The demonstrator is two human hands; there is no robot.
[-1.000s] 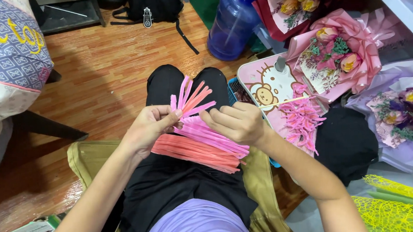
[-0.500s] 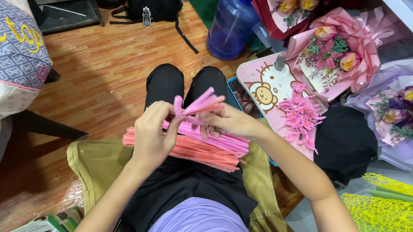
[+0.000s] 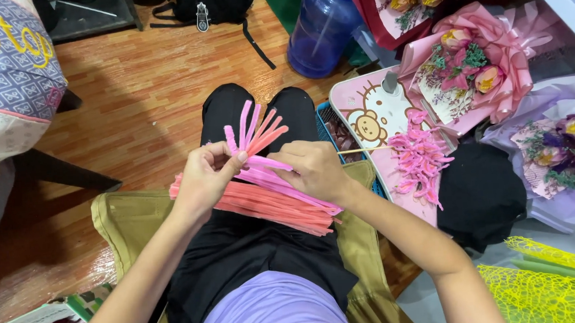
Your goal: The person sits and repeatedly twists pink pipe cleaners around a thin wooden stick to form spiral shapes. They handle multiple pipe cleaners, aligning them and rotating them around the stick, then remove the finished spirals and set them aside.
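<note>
A bundle of pink and salmon pipe cleaners (image 3: pixel 273 205) lies across my lap. My left hand (image 3: pixel 206 175) pinches a fanned bunch of pink pipe cleaners (image 3: pixel 254 132) whose ends stick up over my knees. My right hand (image 3: pixel 314 170) grips the same bunch from the right, together with a thin wooden stick (image 3: pixel 365 149) that points right. Both hands hover just above the bundle.
A pink cartoon tray (image 3: pixel 370 114) holding finished pink pipe-cleaner flowers (image 3: pixel 422 161) sits to my right. Wrapped bouquets (image 3: pixel 473 66) and a purple one (image 3: pixel 562 147) lie beyond it. A blue water jug (image 3: pixel 323 28) stands ahead, a black bag (image 3: pixel 210 5) at the back, yellow mesh (image 3: pixel 543 286) bottom right.
My hands have drawn together on the pink bunch and lifted it a little; the fanned ends now point more upright. The bundle on my lap stays put.
</note>
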